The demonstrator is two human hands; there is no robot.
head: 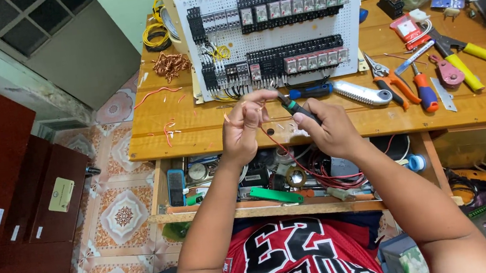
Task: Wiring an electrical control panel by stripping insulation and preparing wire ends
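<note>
My left hand (243,124) pinches the end of a thin red wire (296,164) between thumb and fingers, just above the front edge of the wooden workbench (194,139). My right hand (327,127) grips a small tool with a black and green handle (296,107), its tip pointing at the wire end by my left fingers. The red wire loops down from my hands into the open drawer (264,209) below. Right behind my hands stands a white perforated panel (269,25) carrying rows of black relays and terminal blocks.
On the bench to the right lie a utility knife (361,92), orange-handled pliers (394,82), screwdrivers (426,92) and yellow-handled cutters (468,59). Copper wire scraps (170,64) and orange wire bits (165,130) lie at the left. Dark red cabinets (1,178) stand on the tiled floor.
</note>
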